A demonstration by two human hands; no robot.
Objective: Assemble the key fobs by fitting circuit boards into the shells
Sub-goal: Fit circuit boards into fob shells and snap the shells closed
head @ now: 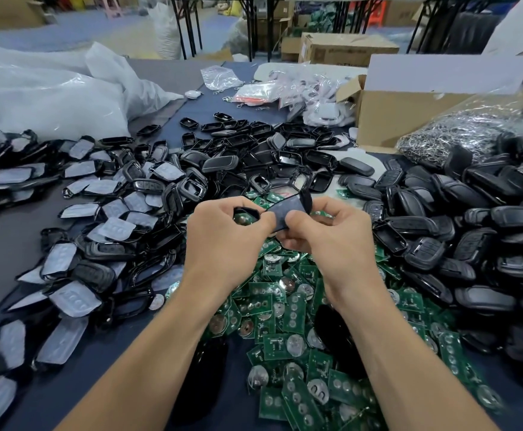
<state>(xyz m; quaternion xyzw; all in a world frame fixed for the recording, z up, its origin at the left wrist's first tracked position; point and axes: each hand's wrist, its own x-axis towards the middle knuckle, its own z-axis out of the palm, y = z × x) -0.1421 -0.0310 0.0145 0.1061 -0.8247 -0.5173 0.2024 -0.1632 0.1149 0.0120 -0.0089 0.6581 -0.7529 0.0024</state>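
The open shell (pixel 247 213) is held in the air over the heap of circuit boards (pixel 285 321), at the middle of the view. Most of it is hidden inside the left hand (pixel 223 241), and only its black rim and a round silvery part inside it show. It cannot be told whether a board already sits in it. The left fingers curl round the shell and pinch it. The right hand (pixel 331 241) pinches a dark cover (pixel 287 213) between thumb and fingers. The cover's near end is covered by the thumb and its far end is blurred.

There is one shell and one cover in the two hands. The loose parts on the worktop (pixel 5 237) are too many and too overlapped to count.

The cover's long axis runs from lower left to upper right, tilted, with its lower edge touching the shell. The shell's own axis cannot be judged.

Black shells with pale pads (pixel 98 228) lie heaped at the left, empty black frames (pixel 269 150) behind the hands, and closed dark fobs (pixel 471 228) at the right. Farther back stand one open cardboard box (pixel 409 113), a clear bag of metal rings (pixel 456 135) and white plastic bags (pixel 36 88).
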